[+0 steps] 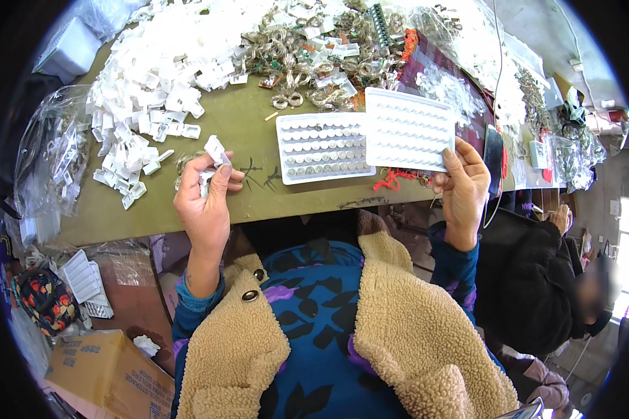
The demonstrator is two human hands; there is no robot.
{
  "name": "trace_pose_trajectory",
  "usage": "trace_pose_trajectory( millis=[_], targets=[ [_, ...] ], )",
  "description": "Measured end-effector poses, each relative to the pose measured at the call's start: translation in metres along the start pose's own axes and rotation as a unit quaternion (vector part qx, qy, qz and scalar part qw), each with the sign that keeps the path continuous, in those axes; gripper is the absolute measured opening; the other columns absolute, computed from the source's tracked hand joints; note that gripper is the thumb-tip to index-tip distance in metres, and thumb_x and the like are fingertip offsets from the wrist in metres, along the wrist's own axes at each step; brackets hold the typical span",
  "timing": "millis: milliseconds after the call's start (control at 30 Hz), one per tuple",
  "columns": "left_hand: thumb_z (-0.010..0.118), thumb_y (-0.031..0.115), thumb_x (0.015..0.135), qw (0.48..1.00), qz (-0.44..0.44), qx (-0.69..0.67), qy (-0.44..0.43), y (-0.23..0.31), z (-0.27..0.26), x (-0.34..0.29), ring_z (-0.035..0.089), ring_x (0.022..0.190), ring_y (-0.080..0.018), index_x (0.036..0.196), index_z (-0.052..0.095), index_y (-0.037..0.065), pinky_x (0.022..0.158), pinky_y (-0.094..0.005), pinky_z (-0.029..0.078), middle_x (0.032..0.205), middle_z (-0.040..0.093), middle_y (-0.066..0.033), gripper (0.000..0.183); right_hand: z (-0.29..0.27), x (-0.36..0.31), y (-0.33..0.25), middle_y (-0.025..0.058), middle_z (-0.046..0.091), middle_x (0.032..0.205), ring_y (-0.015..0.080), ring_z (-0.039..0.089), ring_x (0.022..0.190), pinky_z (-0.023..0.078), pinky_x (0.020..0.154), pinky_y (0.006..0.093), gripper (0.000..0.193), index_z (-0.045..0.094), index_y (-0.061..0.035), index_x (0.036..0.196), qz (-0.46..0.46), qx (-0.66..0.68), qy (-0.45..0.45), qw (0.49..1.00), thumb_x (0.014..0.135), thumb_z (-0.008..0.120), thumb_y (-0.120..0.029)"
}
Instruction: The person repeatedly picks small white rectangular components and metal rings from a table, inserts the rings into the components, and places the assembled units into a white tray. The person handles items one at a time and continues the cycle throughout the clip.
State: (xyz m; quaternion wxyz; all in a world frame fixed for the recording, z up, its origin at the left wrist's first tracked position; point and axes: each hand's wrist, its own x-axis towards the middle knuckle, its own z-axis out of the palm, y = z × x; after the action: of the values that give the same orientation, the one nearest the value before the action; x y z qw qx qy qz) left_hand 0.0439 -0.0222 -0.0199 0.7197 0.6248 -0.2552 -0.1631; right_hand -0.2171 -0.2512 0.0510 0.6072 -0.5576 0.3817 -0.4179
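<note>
My left hand [206, 199] is closed around a small white plastic part [215, 149], which sticks up between thumb and fingers; a second white bit shows lower in the palm. My right hand [466, 192] pinches the lower right corner of a white dimpled tray [410, 129], raised and tilted above the table. Just left of it, a similar white tray [328, 179] lies on the table, with rows of small round silvery pieces in its pockets. The raised tray overlaps its right edge.
White plastic parts [161, 91] are heaped at the left. Coiled wire bundles [321, 63] pile up behind the trays, and red strands [395, 180] lie near the green table's [258, 199] front edge. A cardboard box [108, 370] stands lower left. Another person in black [531, 286] sits at right.
</note>
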Motion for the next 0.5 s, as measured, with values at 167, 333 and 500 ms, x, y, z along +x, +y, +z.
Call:
trace_pose_trajectory(
  millis=[167,333,500],
  targets=[
    [0.062,0.002,0.095,1.000,-0.012,-0.014,0.002,-0.003,0.003,-0.001,0.067,0.080,-0.0124,0.109,0.060,-0.004,0.067,-0.0244,0.056,0.104,0.069,-0.0114,0.015,0.005,-0.001,0.010,0.0109,0.068,0.086,0.0095,0.062,0.057,0.050,0.048,0.0207,0.027,0.056,0.0094,0.118,0.038,0.014,-0.013,0.999,0.094,0.062,-0.002],
    [0.065,-0.001,0.092,0.998,0.003,0.059,0.005,-0.003,0.006,-0.001,0.068,0.074,-0.0109,0.103,0.061,-0.001,0.061,-0.0247,0.054,0.090,0.068,-0.0079,0.012,0.046,-0.020,0.005,0.0120,0.067,0.089,0.0101,0.062,0.058,0.050,0.049,0.0202,0.028,0.052,0.0086,0.121,0.035,0.019,-0.085,0.996,0.095,0.058,-0.001],
    [0.067,0.010,0.091,0.990,0.028,0.139,-0.007,0.007,0.003,-0.003,0.068,0.073,-0.0169,0.102,0.062,0.000,0.063,-0.0303,0.053,0.088,0.063,-0.0087,0.016,0.096,-0.052,-0.008,0.0168,0.065,0.096,0.0123,0.062,0.059,0.051,0.049,0.0217,0.051,0.037,0.0071,0.141,0.027,0.038,-0.214,0.976,0.094,0.057,0.003]
  ],
)
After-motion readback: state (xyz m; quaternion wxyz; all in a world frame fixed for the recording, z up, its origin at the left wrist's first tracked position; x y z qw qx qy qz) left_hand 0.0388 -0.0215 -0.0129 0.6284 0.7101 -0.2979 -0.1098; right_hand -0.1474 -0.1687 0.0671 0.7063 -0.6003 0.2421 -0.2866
